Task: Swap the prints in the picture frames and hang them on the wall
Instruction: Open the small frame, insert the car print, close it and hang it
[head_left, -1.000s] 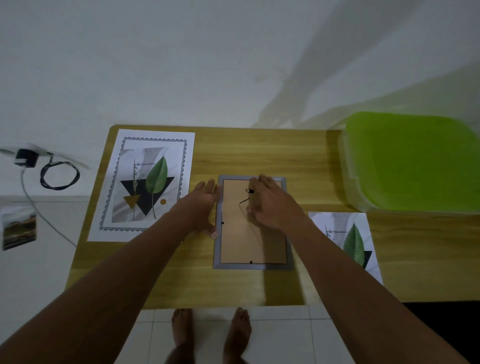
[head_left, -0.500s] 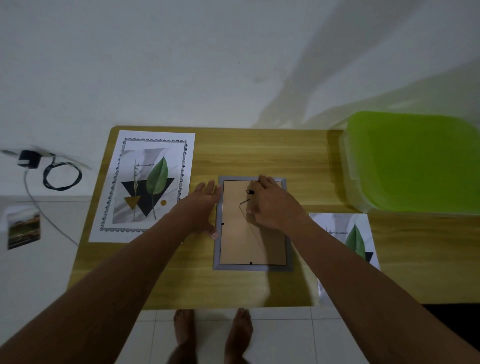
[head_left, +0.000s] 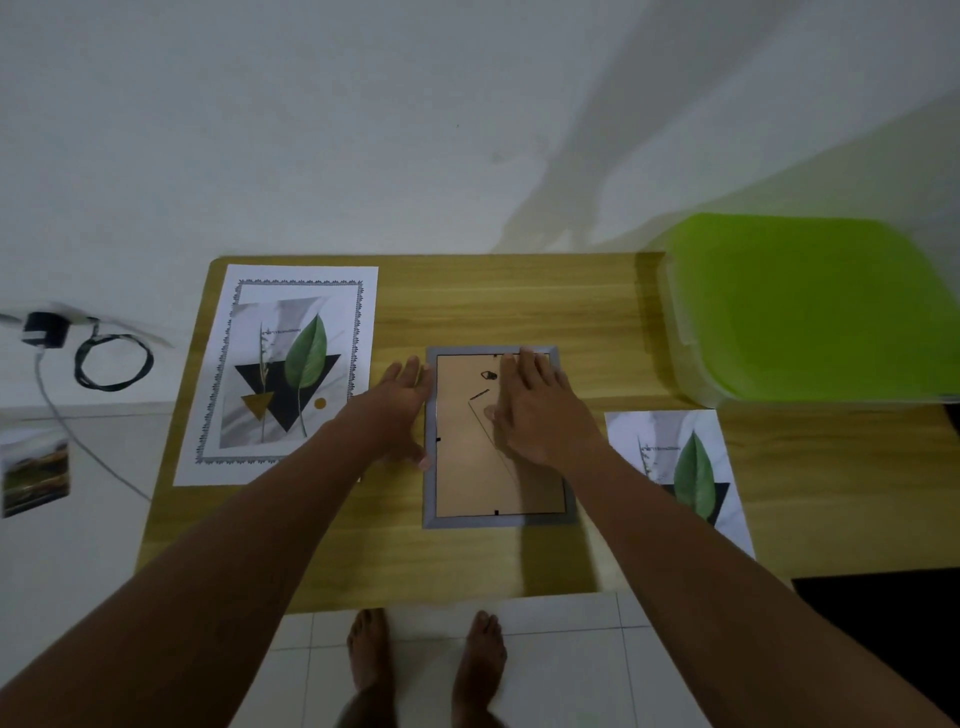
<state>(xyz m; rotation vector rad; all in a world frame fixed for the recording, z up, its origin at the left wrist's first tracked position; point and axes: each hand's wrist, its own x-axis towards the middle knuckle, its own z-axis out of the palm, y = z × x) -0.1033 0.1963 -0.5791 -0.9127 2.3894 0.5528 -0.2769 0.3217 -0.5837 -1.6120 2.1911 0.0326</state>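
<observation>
A grey picture frame (head_left: 498, 521) lies face down in the middle of the wooden table (head_left: 519, 301), its brown backing board (head_left: 467, 467) showing. My left hand (head_left: 400, 410) rests flat against the frame's left edge, fingers straight. My right hand (head_left: 540, 410) lies flat on the upper right of the backing board, fingers stretched toward the frame's top edge. A large leaf print with a patterned border (head_left: 280, 369) lies at the table's left. A smaller leaf print (head_left: 680, 462) lies to the right of the frame, partly under my right forearm.
A green plastic lidded box (head_left: 810, 306) stands at the table's back right. A white wall rises behind the table. On the floor at left lie a black charger with a coiled cable (head_left: 109, 358) and a small photo (head_left: 34, 475). My bare feet (head_left: 426, 670) stand at the table's front edge.
My right hand's fingers have straightened and slid up toward the frame's top edge. The left hand has stayed at the frame's left side.
</observation>
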